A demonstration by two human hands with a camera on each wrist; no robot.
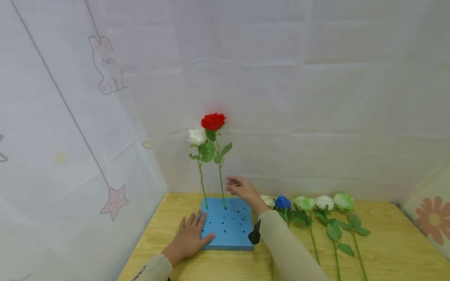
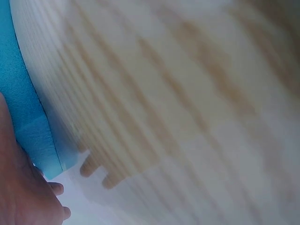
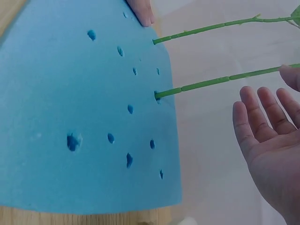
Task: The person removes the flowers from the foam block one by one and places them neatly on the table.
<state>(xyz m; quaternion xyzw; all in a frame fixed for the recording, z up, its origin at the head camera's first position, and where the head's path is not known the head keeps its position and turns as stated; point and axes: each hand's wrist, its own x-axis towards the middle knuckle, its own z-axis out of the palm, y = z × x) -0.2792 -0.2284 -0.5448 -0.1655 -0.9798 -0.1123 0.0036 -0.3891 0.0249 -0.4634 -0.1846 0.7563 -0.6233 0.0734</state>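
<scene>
A blue foam board (image 1: 232, 241) dotted with holes lies on the table. A red rose (image 1: 213, 122) and a white rose (image 1: 197, 137) stand upright with their stems in holes at its back edge. My left hand (image 1: 191, 236) rests flat with fingers spread over the board's left edge. Beside the red rose's stem (image 3: 206, 84) is my right hand (image 1: 244, 192), its fingers loosely extended and palm turned toward the stem. In the right wrist view the thumb tip overlaps that stem, while the other fingers stay apart from it.
On the wooden table (image 1: 393, 242), several roses lie in a row to the right, including a blue rose (image 1: 283, 202), a white rose (image 1: 324, 202) and a light green rose (image 1: 343, 201). The right forearm passes over some stems. A pale cloth backdrop (image 1: 316, 117) hangs close behind.
</scene>
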